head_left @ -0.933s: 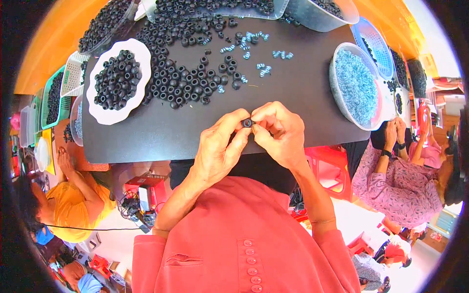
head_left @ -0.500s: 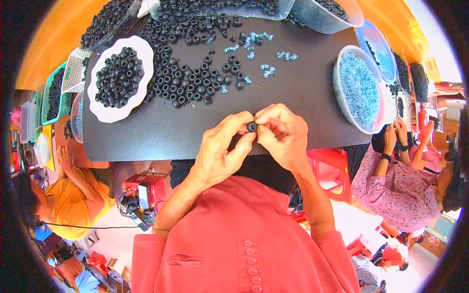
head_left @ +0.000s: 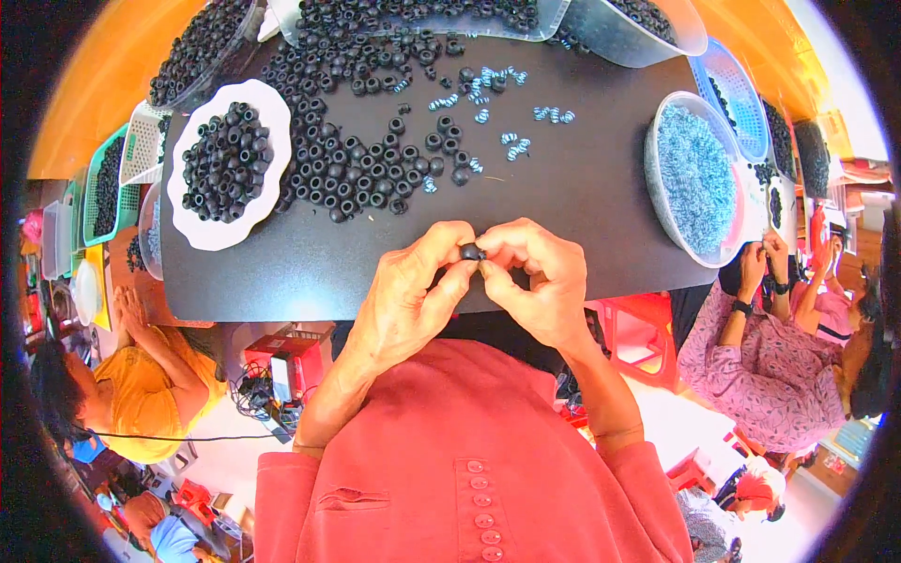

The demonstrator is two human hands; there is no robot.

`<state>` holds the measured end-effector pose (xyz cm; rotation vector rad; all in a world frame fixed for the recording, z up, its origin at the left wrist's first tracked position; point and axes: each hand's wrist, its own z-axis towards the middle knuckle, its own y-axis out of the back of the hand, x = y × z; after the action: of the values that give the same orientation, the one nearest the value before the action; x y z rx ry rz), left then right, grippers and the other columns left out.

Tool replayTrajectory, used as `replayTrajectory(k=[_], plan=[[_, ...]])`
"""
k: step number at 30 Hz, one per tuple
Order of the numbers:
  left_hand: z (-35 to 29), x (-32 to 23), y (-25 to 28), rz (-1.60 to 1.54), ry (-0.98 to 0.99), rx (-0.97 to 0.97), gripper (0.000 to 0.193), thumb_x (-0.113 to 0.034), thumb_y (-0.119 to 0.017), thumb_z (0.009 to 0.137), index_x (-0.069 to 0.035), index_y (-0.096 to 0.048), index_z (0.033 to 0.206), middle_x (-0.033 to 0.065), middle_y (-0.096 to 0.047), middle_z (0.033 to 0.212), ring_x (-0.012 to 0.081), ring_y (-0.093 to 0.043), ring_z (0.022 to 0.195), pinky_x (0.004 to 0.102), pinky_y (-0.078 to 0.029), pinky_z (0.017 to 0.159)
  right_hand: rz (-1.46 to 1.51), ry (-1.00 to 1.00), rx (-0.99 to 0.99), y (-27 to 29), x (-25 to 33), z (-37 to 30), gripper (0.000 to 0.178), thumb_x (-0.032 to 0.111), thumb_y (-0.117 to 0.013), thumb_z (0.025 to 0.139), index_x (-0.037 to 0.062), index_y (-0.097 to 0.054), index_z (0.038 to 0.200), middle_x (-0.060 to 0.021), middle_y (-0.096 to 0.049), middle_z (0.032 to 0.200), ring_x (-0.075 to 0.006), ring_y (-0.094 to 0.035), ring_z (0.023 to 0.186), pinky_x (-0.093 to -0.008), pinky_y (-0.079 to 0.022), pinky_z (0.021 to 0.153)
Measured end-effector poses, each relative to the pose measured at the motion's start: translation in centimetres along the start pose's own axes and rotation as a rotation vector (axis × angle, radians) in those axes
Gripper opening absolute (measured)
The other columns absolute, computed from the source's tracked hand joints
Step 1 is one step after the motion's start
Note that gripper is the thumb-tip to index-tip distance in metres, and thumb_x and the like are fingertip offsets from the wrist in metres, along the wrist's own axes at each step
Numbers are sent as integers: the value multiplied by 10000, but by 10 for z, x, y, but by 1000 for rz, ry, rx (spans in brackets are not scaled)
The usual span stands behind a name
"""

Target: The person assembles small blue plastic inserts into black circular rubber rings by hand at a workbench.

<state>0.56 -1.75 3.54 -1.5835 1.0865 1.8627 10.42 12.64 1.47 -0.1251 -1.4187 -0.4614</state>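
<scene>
Fingertips of my left hand (head_left: pixel 404 300) and right hand (head_left: pixel 540 286) meet at the centre of the frame, pinching one small black bead (head_left: pixel 471 251) between them over the near edge of the black board (head_left: pixel 582 216). Loose black beads (head_left: pixel 366 169) and small blue springs (head_left: pixel 488 94) lie scattered above, with a white dish of beads (head_left: pixel 202 235) at upper left and a clear bowl of blue springs (head_left: pixel 657 197) at right.

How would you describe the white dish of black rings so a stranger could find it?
Start at the big black board. Near its left edge sits the white scalloped dish, heaped with black rings. Unlike the clear tub of blue springs on the right, it is opaque white with a wavy rim.
</scene>
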Motion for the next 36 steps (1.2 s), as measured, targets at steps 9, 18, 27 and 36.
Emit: replayTrajectory(k=[9,18,27,36], plan=[[-5,-1,0,73,-74,11,257,31,-542,838,9,-487,1088,139,-527,775,279,-549,654,345,-456,593,-6,69,-54,-5,1,-2,230,-114,-628,740,-12,-595,943,-75,-626,902,-67,-588,716,-203,-489,606],[-3,4,-13,93,-104,-106,234,43,-600,789,17,-548,1016,108,-549,754,203,-549,616,300,-455,560,91,1,-104,-9,6,3,161,-149,-569,721,-19,-509,794,-73,-595,808,-53,-550,679,-189,-457,567],[-2,4,-15,-80,-53,-70,293,55,-611,776,-4,-547,1055,89,-587,802,179,-577,683,291,-472,602,194,-96,-80,-2,3,3,145,-153,-522,750,-22,-508,811,-95,-606,838,-81,-583,719,-203,-470,588],[2,13,-10,-8,-139,-61,323,71,-619,767,-6,-551,1073,112,-600,871,217,-591,735,316,-481,631,185,-162,-61,0,1,5,147,-79,-609,762,18,-533,843,-6,-597,669,-28,-565,602,-190,-448,521]])
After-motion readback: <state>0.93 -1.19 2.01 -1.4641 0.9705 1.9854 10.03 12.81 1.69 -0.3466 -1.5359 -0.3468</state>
